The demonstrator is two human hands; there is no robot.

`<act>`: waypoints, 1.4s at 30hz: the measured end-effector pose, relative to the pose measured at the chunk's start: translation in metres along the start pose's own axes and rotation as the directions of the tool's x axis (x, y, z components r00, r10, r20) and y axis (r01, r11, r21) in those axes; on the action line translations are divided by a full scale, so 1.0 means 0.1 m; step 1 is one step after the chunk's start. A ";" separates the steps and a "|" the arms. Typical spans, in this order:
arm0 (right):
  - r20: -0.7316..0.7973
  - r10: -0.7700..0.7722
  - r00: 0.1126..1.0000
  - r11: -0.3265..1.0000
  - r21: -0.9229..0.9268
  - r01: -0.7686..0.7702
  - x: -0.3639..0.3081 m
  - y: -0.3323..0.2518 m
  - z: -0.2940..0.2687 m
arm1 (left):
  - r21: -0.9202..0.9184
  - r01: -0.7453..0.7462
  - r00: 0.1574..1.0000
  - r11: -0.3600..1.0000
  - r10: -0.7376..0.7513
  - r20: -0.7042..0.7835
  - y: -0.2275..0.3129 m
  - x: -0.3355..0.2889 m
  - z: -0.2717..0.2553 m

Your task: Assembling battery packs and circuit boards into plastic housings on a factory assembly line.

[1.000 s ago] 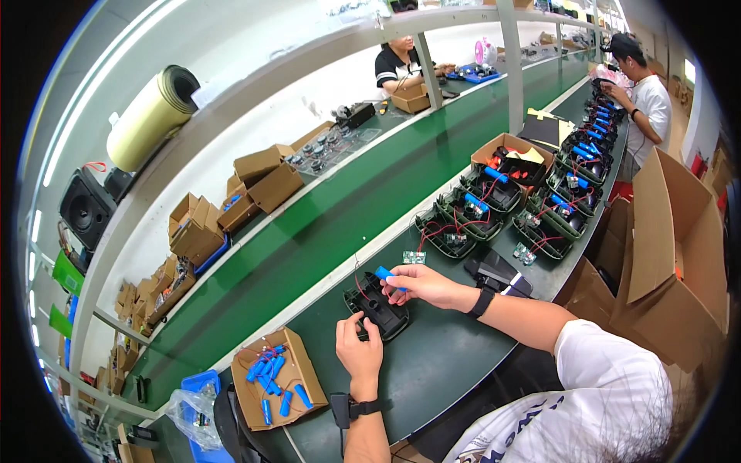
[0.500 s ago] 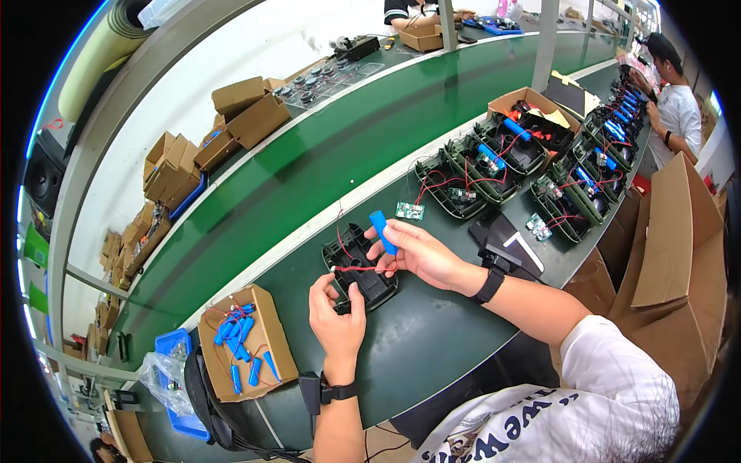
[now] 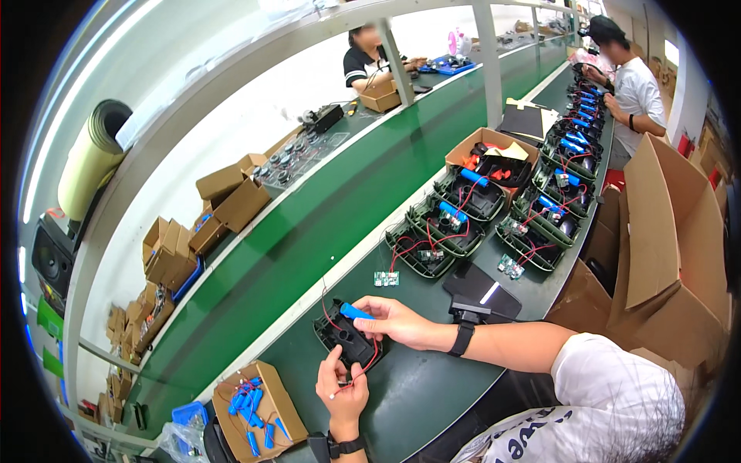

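My right hand (image 3: 403,322) is closed on a blue cylindrical battery (image 3: 355,312), holding it tilted low over the upper end of an open dark-green plastic housing shell (image 3: 328,333). From the battery a red wire (image 3: 376,356) loops down to my left hand (image 3: 345,392). The fingers of that hand are curled at the shell's near edge, with the wire across them and a small white plug (image 3: 332,397) at its end. A thin dark-red wire (image 3: 327,315) lies in the shell and runs out past its far edge. My fingers hide part of the shell.
A cardboard box (image 3: 287,401) of blue batteries stands at the left. Ahead lie a green circuit board (image 3: 386,278), a black flat piece (image 3: 482,292) and several wired shells (image 3: 421,251). Large cartons (image 3: 656,224) stand right; a co-worker (image 3: 634,92) works farther along.
The battery has come down from above the shell and tipped flatter in my right hand. My left hand has turned, its fingers more curled with the wire across them. The view has shifted upward.
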State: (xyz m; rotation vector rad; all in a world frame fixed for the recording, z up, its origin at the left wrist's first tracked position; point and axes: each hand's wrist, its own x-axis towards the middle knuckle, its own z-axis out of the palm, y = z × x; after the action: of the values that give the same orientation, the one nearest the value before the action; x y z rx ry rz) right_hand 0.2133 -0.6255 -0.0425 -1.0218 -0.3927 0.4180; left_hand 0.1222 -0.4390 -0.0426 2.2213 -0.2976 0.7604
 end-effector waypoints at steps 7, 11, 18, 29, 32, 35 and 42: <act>-0.037 0.015 0.999 0.997 0.074 -0.013 0.06 0.08 0.02 | -0.083 -0.097 0.992 0.992 0.103 0.072 -0.02 -0.02 -0.06; -0.075 0.049 0.996 0.997 0.058 -0.045 0.06 0.06 0.02 | -0.103 -0.190 0.974 0.976 0.201 0.106 0.02 0.05 -0.06; -0.162 0.031 0.986 0.999 0.041 -0.025 0.05 0.06 -0.13 | 0.043 -0.146 0.984 0.988 0.141 0.105 -0.01 0.02 0.17; -0.188 -0.013 0.982 1.000 0.025 0.018 0.02 0.05 -0.03 | 0.048 0.821 0.509 0.569 -0.768 0.390 -1.78 -0.39 -0.06; -0.176 0.028 0.984 1.000 0.018 -0.025 0.06 0.03 0.02 | 0.279 0.579 0.774 0.766 -0.624 0.107 -1.62 -0.44 0.02; -0.178 0.030 0.984 1.000 0.013 -0.028 0.08 0.05 0.01 | 0.276 0.423 0.885 0.863 -0.459 0.080 -1.36 -0.35 0.09; -0.166 0.036 0.985 0.999 -0.012 -0.038 0.06 0.05 -0.06 | 0.298 0.168 0.980 0.940 -0.191 0.048 -1.00 -0.21 0.19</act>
State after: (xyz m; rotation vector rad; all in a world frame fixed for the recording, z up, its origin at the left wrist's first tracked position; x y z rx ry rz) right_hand 0.2211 -0.6243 -0.0494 -1.0715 -0.2282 0.3605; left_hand 0.1569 -0.3848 -0.1241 2.5191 -0.0155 0.6543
